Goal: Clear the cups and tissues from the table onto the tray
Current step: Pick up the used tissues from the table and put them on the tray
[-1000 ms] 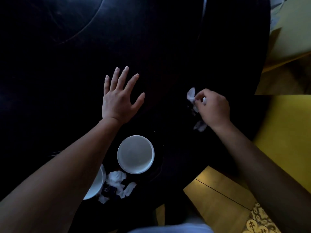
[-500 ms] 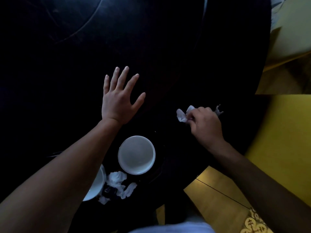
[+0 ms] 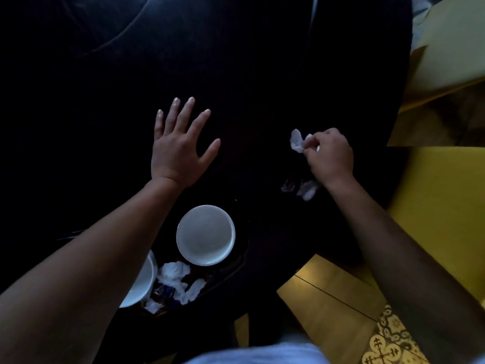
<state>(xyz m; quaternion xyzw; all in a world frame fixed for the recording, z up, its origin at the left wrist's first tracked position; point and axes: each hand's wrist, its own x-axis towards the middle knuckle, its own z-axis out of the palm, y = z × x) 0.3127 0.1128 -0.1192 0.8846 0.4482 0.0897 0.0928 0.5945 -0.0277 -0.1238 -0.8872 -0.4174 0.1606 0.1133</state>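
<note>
Lower left of frame: one white cup [image 3: 140,285] half hidden under the left forearm, crumpled tissues [image 3: 178,279] just beside it, second white cup [image 3: 205,235] toward centre. All three look to sit on a dark tray [image 3: 236,261]; its rim is barely readable against the dark table [image 3: 236,61], so that's a judgement

Centre: left hand [image 3: 178,151] flat on the table, fingers straight and spread, holding nothing, likely just bracing

Right of centre: right hand [image 3: 329,156] pinches a white tissue [image 3: 298,141] in curled fingers, above the table. More pale wads [image 3: 304,190] lie below the wrist, blurred, probably tissue

Step in hand: tissue pickup, cups look done. Next: carry the pinched tissue down-left to the pile by the cups, release over the tray, then return for the wads near the right wrist
</note>
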